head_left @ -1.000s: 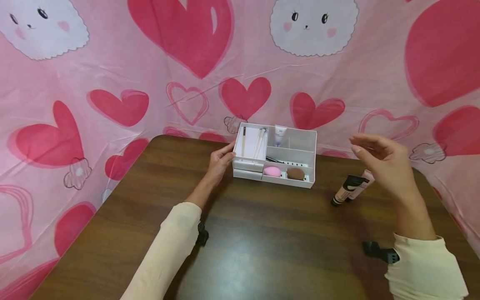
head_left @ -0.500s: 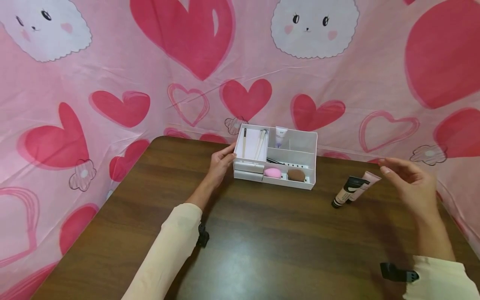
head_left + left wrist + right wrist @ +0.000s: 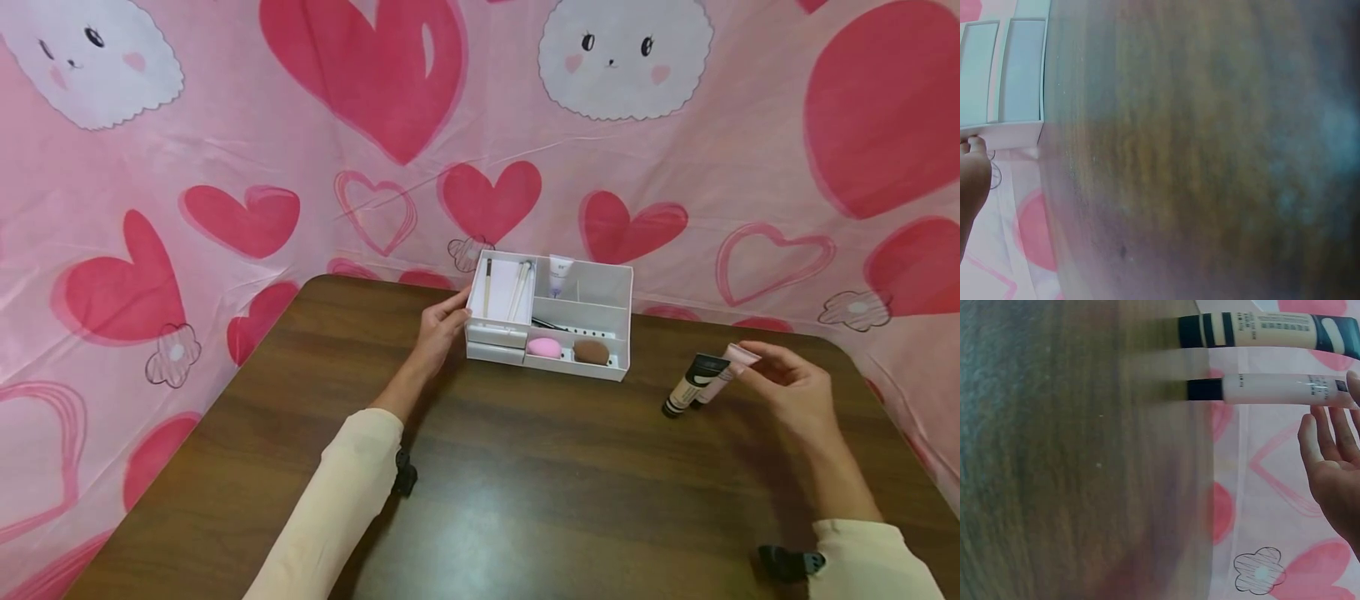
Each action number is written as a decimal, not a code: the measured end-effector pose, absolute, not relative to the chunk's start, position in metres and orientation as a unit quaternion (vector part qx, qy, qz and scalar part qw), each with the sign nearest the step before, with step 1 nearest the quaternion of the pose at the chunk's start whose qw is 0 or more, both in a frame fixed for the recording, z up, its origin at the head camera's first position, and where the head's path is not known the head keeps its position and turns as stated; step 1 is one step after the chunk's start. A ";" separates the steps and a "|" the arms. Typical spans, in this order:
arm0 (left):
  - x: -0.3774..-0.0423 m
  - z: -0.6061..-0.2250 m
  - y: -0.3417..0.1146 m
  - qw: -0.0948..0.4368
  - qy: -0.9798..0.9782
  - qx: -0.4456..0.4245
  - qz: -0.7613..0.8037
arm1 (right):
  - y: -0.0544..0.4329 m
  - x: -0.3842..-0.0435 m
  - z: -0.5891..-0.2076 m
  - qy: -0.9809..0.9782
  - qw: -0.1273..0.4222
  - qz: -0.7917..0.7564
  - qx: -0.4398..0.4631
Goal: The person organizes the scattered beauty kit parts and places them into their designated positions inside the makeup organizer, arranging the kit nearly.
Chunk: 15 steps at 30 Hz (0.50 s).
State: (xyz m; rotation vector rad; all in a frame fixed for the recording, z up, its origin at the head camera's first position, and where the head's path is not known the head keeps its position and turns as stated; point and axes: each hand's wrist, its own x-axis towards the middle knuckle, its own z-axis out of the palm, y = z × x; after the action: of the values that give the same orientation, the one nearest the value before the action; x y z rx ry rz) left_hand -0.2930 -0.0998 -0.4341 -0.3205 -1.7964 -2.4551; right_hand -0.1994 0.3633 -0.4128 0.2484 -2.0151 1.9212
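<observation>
My left hand [image 3: 442,325] rests against the left side of a white makeup organizer [image 3: 573,364], thumb and fingers on its side wall. In the left wrist view, fingertips [image 3: 977,142] touch the wall beside the drawers [image 3: 1021,72]. My right hand [image 3: 795,387] pinches the flat top end of a pale pink cosmetic tube [image 3: 722,385], which stands upright on its black cap. Right next to it stands a beige tube [image 3: 686,388] with a black top and striped cap. The right wrist view shows the thumb [image 3: 1354,387] at the pink tube's end.
Inside the organizer are makeup brushes [image 3: 517,290], a small white tube [image 3: 559,273], a black pencil-like item [image 3: 550,323], a pink sponge [image 3: 544,347] and a brown sponge [image 3: 591,352]. A heart-print cloth [image 3: 491,200] hangs behind the brown wooden table [image 3: 525,500].
My right hand moved right past the tubes, then came back left and down onto the pink tube's top end. The left hand stays at the organizer.
</observation>
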 end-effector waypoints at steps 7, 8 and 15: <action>-0.292 -0.432 -0.099 0.036 -0.587 -0.101 -0.802 | 0.359 -0.202 -0.417 -0.703 0.205 0.679 0.055; -0.292 -0.432 -0.099 0.036 -0.588 -0.099 -0.802 | 0.358 -0.202 -0.416 -0.695 0.209 0.686 0.051; -0.293 -0.433 -0.100 0.039 -0.590 -0.099 -0.800 | 0.355 -0.200 -0.410 -0.693 0.220 0.686 0.030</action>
State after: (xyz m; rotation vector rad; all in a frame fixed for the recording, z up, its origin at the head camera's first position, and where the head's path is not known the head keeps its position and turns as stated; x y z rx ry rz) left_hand -0.2929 -0.0999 -0.4326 -0.3038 -1.8102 -2.4537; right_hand -0.2004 0.3554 -0.4102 0.0825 -1.9166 1.8958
